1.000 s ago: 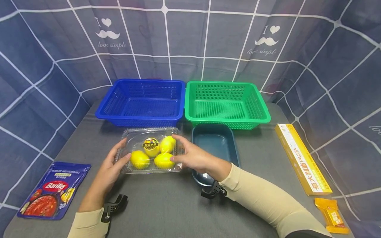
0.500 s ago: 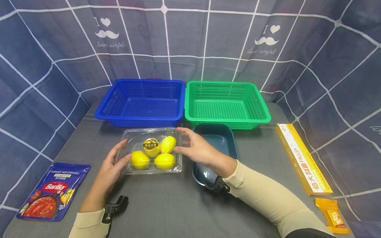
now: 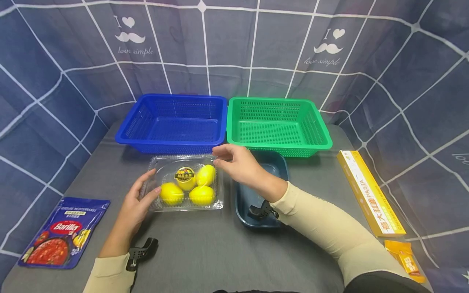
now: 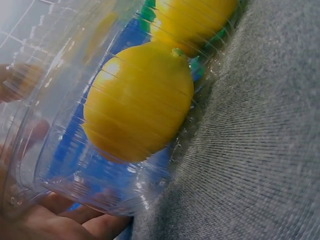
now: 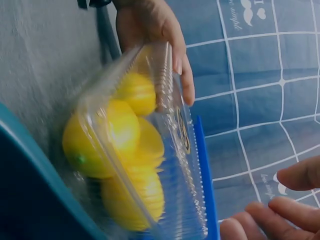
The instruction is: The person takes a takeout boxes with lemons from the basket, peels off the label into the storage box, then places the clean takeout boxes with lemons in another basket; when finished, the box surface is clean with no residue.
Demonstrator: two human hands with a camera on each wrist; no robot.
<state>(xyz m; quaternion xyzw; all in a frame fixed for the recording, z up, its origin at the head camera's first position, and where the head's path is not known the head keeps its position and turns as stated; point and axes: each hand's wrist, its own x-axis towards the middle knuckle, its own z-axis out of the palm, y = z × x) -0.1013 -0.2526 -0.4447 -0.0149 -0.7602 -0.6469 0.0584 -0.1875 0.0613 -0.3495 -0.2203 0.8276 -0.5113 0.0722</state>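
Observation:
A clear plastic clamshell box (image 3: pixel 172 209) lies on the grey cloth in the head view, with several yellow lemons (image 3: pixel 201 196) inside and a round sticker on its lid. My left hand (image 3: pixel 133 207) grips the box's left side, thumb over the lid and fingers along the edge. Through the plastic, the left wrist view shows a lemon (image 4: pixel 137 102) up close, with fingers against the wall below it. My right hand (image 3: pixel 239 166) hovers at the box's far right corner, holding nothing. In the right wrist view its fingers (image 5: pixel 280 220) are loosely bent, apart from the box.
Behind the box stand a blue basket (image 3: pixel 170 148) and a green basket (image 3: pixel 278 150). A dark teal basin (image 3: pixel 243 205) lies partly under the right forearm. A Barilla pouch (image 3: pixel 62 232) is at left; a pasta box (image 3: pixel 370 193) and an orange packet (image 3: pixel 404 260) are at right.
My right hand has let go of the box's right side and moved up toward its far corner. My left hand stays on the left side; the box has hardly moved.

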